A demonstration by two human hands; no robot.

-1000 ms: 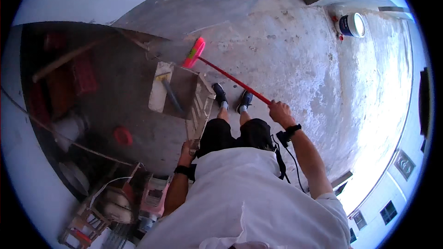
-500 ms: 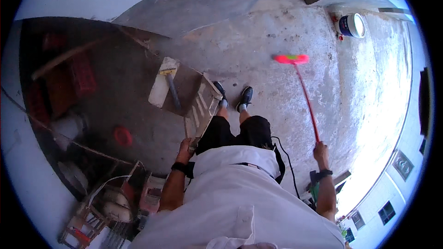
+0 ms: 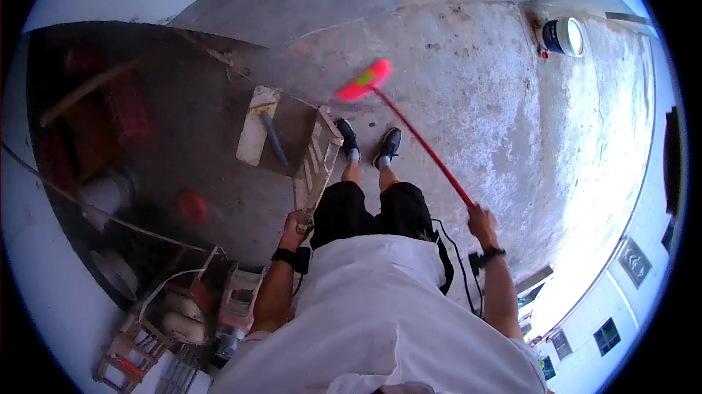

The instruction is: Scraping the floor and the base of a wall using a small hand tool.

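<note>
My right hand (image 3: 482,224) is closed round the red handle of a broom (image 3: 418,133). Its bright pink bristle head, with a green patch in the middle, is smeared by motion low over the floor, left of my shoes. In my left hand (image 3: 294,230) is the end of the handle of a worn, off-white, box-shaped dustpan (image 3: 317,151). The dustpan stands beside my left leg, its open body facing away to the left. A tool with a grey handle and a yellowish head (image 3: 273,138) lies against its pale panel.
Concrete floor (image 3: 468,65) stretches ahead and to the right. A white bucket (image 3: 561,37) lies on its side at the far right. Red crates (image 3: 126,112), a red ring (image 3: 192,205) and a wooden chair (image 3: 131,356) crowd the left. A black cable (image 3: 459,255) hangs beside my right leg.
The broom head has swept left across the floor toward the dustpan, and my right hand has moved left with it. My left hand still grips the dustpan in nearly the same place.
</note>
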